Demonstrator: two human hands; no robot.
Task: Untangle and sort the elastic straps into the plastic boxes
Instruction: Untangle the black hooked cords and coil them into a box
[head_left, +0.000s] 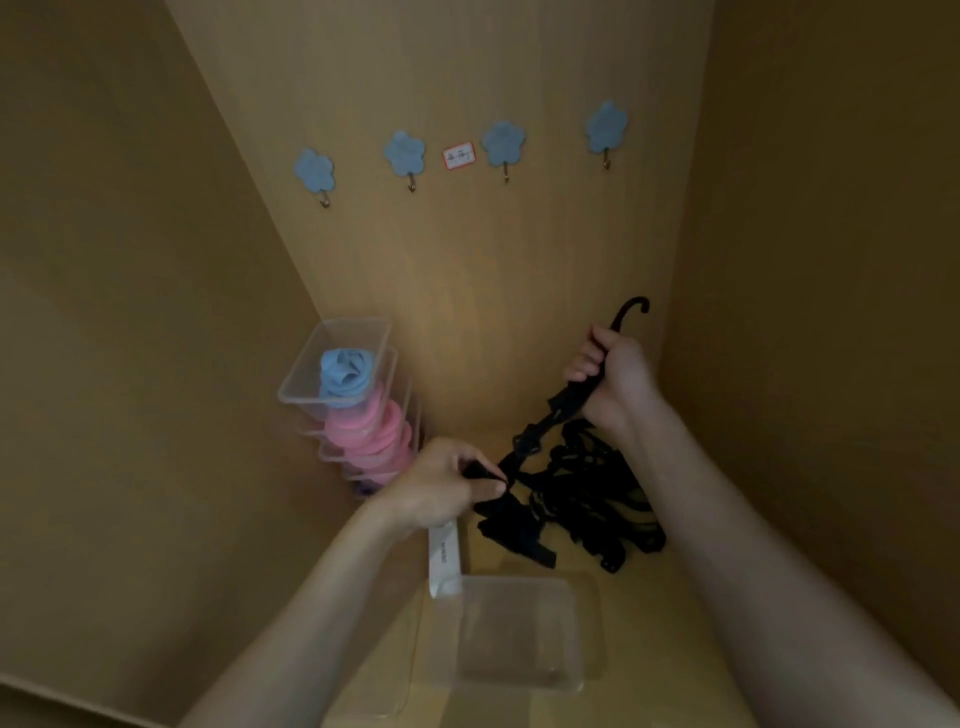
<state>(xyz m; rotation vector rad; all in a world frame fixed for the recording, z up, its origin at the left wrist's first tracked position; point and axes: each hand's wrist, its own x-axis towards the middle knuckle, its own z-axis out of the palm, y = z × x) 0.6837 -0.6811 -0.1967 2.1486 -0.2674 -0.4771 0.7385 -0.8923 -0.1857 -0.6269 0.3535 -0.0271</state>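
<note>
Elastic straps (576, 493), black, lacy, tangled: left hand (441, 488) pinches one, right hand (618, 379) grips their hooked hanger (631, 307).

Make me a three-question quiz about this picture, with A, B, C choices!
1. Where is the stack of boxes? A) left of the black straps B) right of them C) hanging on the wall
2. How many blue flower hooks? A) two B) four C) six
3. What is the right hand doing? A) lying flat B) hanging open C) gripping the black hanger
Answers: 1 A, the straps lie to its right; 2 B, four flowers show in a row; 3 C, its fingers curl round it.
</note>
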